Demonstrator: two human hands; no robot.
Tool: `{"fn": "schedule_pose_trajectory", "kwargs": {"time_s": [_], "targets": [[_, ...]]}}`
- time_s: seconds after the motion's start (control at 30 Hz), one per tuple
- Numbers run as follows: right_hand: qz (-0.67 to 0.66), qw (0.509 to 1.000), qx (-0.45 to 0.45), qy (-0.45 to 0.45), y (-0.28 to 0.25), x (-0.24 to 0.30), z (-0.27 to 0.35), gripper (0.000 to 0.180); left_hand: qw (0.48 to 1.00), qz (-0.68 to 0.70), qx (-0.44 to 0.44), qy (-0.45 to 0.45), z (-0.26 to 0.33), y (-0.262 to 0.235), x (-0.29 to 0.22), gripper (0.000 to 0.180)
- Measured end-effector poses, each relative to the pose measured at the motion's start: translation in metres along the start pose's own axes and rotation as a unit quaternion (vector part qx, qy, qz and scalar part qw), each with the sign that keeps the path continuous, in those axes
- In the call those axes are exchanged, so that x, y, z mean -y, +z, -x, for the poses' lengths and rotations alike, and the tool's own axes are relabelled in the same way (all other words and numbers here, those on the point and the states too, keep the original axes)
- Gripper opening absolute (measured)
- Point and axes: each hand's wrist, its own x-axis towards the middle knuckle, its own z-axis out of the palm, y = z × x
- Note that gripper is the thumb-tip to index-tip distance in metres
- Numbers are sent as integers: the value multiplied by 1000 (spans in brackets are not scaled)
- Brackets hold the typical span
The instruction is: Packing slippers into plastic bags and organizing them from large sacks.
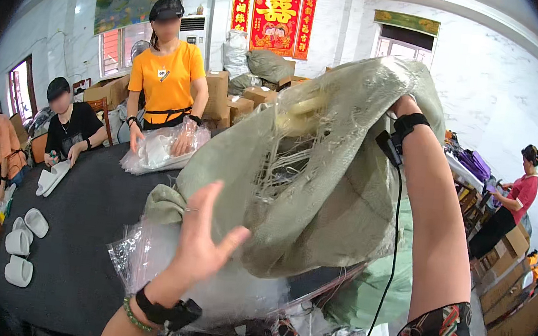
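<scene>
A large grey-green woven sack [338,195] bulges up in front of me, with a frayed, torn patch of loose strands in its side. My right hand [406,106] is raised at the sack's upper right and holds it up by the fabric; its fingers are mostly hidden in the folds. In front of the sack's lower left, my left hand [205,243] is open, fingers spread, with nothing in it. Clear plastic bags [141,263] lie in a pile below and behind the left hand, on the dark table [90,215].
White slippers [20,241] sit on the table's left side. Across it, a person in orange [167,72] handles clear bags; a person in black [77,121] holds a white slipper. A black cable [394,247] hangs by my right arm. Cardboard boxes [502,258] stand at right.
</scene>
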Motion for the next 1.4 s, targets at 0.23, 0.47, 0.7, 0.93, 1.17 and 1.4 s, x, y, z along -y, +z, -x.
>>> {"fn": "schedule_pose_trajectory", "kwargs": {"time_s": [0.23,0.47,0.7,0.93,1.17,1.4], "targets": [[461,878,54,-118,16,137,-14,55,985,-122,66,104,-50,21,-59,118],[218,924,199,-244,20,153,-25,53,981,-124,21,150,-136,80,-56,116],[-37,895,321,-307,30,164,-24,51,994,-21,99,48,-213,82,5,46],[-242,788,517,-229,-55,153,2,44,969,147,-166,-104,-388,-47,-65,31],[-81,953,-93,-275,-118,47,30,105,932,177,-288,-133,-491,-115,-124,30],[45,972,138,-185,-21,34,-4,26,952,-77,-290,-50,-506,-144,-79,42]]}}
